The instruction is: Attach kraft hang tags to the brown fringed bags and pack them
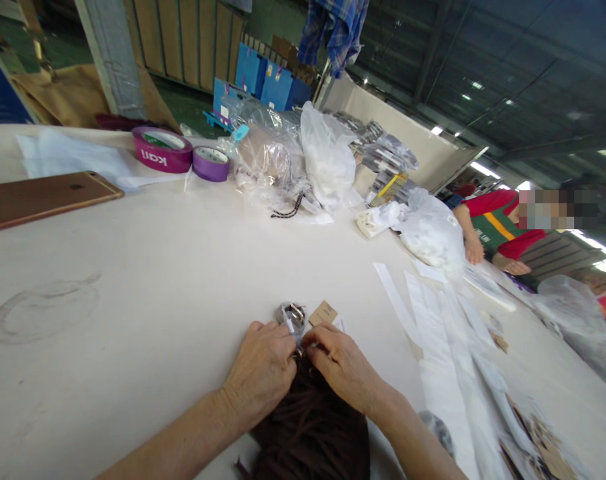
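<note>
Both my hands meet at the top of a dark brown fringed item (310,427) near the table's front edge. My left hand (265,363) is closed, its fingers curled at a shiny metal piece wrapped in clear plastic (293,316). From the other side my right hand (340,363) pinches close to the same spot, thumb and fingers together. Exactly what lies between the fingertips is hidden. A small tan cardboard tag (323,313) lies just beyond my right fingers, with a bit of white beside it.
A brown phone (53,199), a magenta tape roll (163,151) and a purple tape roll (211,164) lie at left. Plastic-bagged goods (270,157) stand at the back. White paper strips (443,367) cover the right side. A co-worker in a green apron (495,230) stands at the far right.
</note>
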A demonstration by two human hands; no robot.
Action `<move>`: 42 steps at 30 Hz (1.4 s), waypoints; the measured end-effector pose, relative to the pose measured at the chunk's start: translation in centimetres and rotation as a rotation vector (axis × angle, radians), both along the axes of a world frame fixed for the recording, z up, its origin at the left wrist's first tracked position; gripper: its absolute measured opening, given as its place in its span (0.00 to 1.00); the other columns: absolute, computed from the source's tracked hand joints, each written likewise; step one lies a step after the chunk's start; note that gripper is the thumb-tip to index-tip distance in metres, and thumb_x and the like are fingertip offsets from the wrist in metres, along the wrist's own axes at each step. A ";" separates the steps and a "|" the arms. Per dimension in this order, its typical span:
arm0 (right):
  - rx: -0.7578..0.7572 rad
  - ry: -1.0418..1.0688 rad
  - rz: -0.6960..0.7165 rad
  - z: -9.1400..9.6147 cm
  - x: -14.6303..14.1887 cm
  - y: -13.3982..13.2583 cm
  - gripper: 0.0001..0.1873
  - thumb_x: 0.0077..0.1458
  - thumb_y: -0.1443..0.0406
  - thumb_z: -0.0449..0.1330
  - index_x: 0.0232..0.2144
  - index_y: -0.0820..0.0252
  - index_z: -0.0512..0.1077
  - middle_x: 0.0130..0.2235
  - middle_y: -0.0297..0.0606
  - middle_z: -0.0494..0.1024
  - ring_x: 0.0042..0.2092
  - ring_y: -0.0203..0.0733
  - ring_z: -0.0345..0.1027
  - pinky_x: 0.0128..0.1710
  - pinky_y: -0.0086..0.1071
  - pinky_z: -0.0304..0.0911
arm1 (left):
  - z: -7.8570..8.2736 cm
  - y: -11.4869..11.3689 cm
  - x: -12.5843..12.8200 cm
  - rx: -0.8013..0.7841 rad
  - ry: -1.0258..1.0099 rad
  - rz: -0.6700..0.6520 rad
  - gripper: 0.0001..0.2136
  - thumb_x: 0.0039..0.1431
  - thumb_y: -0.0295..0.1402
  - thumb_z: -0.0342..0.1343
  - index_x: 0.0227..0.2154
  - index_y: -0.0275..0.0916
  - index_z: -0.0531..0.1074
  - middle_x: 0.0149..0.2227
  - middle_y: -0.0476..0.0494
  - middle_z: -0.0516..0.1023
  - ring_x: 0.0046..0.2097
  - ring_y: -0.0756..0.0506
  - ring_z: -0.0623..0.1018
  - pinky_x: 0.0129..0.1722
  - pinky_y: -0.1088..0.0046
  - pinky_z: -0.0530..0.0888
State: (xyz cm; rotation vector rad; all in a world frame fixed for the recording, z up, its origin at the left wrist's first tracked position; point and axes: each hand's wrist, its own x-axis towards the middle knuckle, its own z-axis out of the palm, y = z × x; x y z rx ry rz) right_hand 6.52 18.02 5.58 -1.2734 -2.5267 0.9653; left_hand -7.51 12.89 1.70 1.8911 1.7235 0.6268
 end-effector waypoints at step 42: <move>0.286 0.159 0.058 -1.3 0.2 -2.0 0.10 0.51 0.74 0.52 0.35 0.59 0.70 0.38 0.40 0.69 0.42 0.41 0.62 0.42 0.36 0.59 | 1.1 0.7 -3.8 -0.153 -0.521 0.021 0.04 0.36 0.30 0.46 0.13 0.38 0.58 0.16 0.55 0.57 0.22 0.52 0.59 0.22 0.76 0.54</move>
